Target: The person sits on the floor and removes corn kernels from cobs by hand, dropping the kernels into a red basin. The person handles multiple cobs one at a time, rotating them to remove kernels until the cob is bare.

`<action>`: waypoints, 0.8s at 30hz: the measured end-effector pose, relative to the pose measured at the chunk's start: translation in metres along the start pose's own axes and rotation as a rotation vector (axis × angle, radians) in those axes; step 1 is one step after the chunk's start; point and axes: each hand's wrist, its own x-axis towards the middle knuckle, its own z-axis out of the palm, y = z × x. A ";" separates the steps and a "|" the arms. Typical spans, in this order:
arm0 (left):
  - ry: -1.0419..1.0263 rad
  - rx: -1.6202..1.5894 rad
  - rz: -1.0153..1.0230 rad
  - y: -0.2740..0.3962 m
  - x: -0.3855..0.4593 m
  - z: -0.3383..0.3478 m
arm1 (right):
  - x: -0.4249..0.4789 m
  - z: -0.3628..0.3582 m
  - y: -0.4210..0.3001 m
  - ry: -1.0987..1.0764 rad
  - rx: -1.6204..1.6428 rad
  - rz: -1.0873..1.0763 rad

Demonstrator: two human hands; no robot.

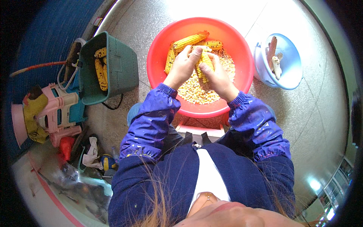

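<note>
Both of my hands grip one yellow corn cob (204,61) above a wide red plastic basin (158,54). My left hand (183,63) holds its upper left side, thumb up near the pale tip. On the right side and lower part, my right hand (218,72) presses with its thumb across the kernels. Loose kernels (195,93) cover the basin's floor beneath. Several whole corn cobs (191,40) with dark-speckled kernels lie along the basin's back and left. The fingers hide parts of the held cob.
A green woven-pattern basket (122,62) with several corn cobs (100,72) stands left. At right, a light blue bucket (293,65) holds stripped cobs (272,48). Plastic stools (58,105), a white cloth (92,154) and a ball (108,162) crowd the lower left. A low support (200,130) shows below the basin.
</note>
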 end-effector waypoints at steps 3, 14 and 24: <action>0.122 0.222 0.151 0.000 -0.003 0.002 | -0.001 0.006 0.002 0.036 0.067 -0.058; 0.251 -0.118 0.250 -0.018 0.004 0.014 | 0.003 0.011 0.005 0.092 0.034 -0.116; 0.184 -0.303 0.083 -0.026 -0.003 0.027 | 0.005 0.009 0.007 0.101 0.037 -0.198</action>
